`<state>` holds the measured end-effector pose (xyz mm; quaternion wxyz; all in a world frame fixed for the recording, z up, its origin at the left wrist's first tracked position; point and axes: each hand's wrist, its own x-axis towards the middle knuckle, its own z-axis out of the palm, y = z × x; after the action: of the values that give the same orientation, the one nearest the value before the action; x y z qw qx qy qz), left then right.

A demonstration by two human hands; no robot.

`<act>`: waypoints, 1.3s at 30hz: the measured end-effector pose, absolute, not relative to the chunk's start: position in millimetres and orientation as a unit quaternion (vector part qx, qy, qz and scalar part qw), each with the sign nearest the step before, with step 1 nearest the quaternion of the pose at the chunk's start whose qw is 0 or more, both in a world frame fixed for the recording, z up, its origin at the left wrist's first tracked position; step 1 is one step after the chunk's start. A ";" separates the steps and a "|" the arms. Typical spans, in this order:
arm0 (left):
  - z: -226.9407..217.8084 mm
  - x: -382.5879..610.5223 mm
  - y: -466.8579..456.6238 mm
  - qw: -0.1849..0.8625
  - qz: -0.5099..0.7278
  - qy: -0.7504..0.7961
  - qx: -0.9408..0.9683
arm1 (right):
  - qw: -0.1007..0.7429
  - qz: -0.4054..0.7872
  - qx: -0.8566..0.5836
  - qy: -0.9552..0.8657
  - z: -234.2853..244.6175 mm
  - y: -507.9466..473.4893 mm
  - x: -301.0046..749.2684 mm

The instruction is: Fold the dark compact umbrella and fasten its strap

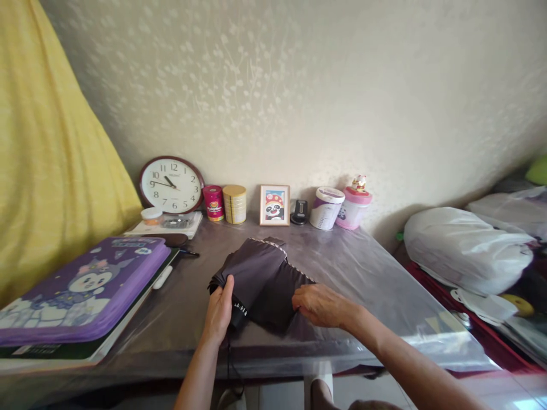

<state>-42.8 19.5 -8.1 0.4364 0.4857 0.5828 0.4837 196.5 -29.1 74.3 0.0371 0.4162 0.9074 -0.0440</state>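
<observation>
A dark folding umbrella (265, 279) with a checkered trim along its canopy edge is held low over the plastic-covered table (363, 307). Its canopy is collapsed and loose, with folds fanned toward the right. My left hand (221, 307) is closed around the bundled left end, thumb on top, near the ribs and the dark handle. A thin cord hangs below that hand. With its fingers pinched together, my right hand (318, 304) grips the canopy's right edge. The fingertips of that hand are partly hidden.
At left lie a purple cartoon case (85, 285) and books. Along the wall stand a clock (173, 185), a red tin (213, 203), a yellow tin (235, 204), a framed panda picture (274, 205) and two tubs. White plastic bags (465, 247) sit beyond the right edge.
</observation>
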 end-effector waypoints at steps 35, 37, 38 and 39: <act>13.2 -47.3 2.4 0.493 0.459 0.479 0.563 | -0.191 0.004 0.446 0.874 80.6 56.7 107.5; 7.4 -42.9 3.3 0.480 0.457 0.481 0.574 | -0.184 0.008 0.451 0.873 77.3 61.2 102.4; 3.8 -41.3 4.2 0.467 0.456 0.487 0.580 | -0.180 0.009 0.453 0.873 75.9 62.5 100.4; 0.2 -40.1 5.1 0.452 0.453 0.498 0.585 | -0.175 0.008 0.454 0.874 74.7 63.2 98.7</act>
<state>-40.1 5.1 0.2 0.4518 0.5853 0.4983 0.4527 98.7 63.2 74.7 -0.1748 0.4537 0.8738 0.0079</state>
